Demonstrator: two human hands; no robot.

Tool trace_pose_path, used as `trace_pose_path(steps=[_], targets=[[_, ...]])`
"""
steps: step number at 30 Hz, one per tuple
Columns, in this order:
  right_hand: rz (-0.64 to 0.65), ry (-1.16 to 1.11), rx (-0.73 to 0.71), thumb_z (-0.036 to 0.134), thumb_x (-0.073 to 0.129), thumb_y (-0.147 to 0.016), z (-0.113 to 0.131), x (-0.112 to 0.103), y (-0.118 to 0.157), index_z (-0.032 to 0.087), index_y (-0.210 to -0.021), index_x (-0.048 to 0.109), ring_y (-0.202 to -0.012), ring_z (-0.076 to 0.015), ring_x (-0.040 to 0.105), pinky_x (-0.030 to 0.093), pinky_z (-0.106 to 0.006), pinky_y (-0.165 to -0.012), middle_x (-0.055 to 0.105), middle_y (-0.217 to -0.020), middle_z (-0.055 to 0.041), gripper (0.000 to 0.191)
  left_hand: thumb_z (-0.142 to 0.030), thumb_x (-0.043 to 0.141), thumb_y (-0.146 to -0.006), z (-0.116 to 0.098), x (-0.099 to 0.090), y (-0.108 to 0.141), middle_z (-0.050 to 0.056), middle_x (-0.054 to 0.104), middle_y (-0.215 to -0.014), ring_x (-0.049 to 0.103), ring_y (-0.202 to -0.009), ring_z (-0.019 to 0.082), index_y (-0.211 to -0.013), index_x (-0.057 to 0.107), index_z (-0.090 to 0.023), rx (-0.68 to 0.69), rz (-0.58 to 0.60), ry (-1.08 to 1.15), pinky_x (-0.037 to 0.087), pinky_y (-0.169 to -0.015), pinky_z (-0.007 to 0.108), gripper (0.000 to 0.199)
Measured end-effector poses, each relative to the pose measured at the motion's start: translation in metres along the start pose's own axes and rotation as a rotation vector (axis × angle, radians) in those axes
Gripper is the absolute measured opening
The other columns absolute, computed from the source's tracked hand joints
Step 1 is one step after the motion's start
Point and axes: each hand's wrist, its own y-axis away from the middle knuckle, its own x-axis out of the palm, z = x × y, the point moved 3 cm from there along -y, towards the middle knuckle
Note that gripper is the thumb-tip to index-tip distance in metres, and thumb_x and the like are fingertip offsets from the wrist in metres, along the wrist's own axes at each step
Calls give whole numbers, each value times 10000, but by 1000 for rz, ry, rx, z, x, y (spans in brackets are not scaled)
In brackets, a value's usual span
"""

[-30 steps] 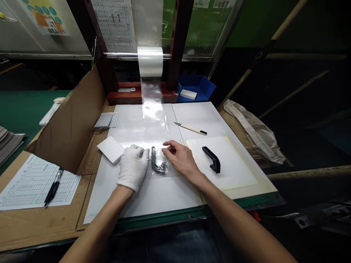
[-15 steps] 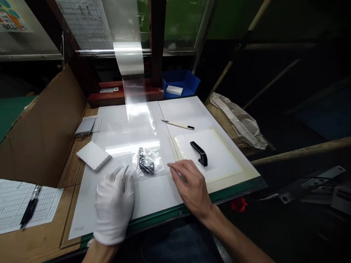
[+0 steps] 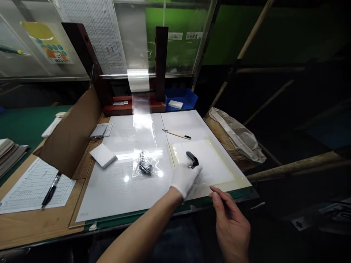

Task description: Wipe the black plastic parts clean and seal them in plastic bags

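Note:
My left hand (image 3: 185,178), in a white glove, has its fingers at the lower end of a black angled handle (image 3: 193,159) on the right part of the white work surface. Whether those fingers grip it is hard to make out. Bare and near the front edge, my right hand (image 3: 231,219) has thumb and forefinger pressed together; anything between them is too small to see. A second black piece (image 3: 144,166) lies in clear plastic film left of centre. Behind the handle rests a craft knife (image 3: 177,134) with a pale grip.
A white pad (image 3: 103,155) lies at left, beside a cardboard partition (image 3: 75,135). Clear film hangs from a roll (image 3: 138,80) at the back, next to a blue bin (image 3: 181,98). A pen (image 3: 51,190) rests on printed sheets. Poles stand at right.
My left hand has crossed from left of the wrapped piece to the unwrapped handle. My right hand has moved right and nearer to me. The camera view has shifted.

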Motion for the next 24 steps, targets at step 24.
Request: trace_pose_path(steps=[24], targets=[[1325,6,216,611,600,-931,78,165,65,212,-974,708,-936,-193,676,515,-294,-863,731,-952,-24,416,-596,765,-757,93,-213,223,44,754,-820,687,-779,193,-1000,766,-193,-85,-496,116,557,-751,243,471]])
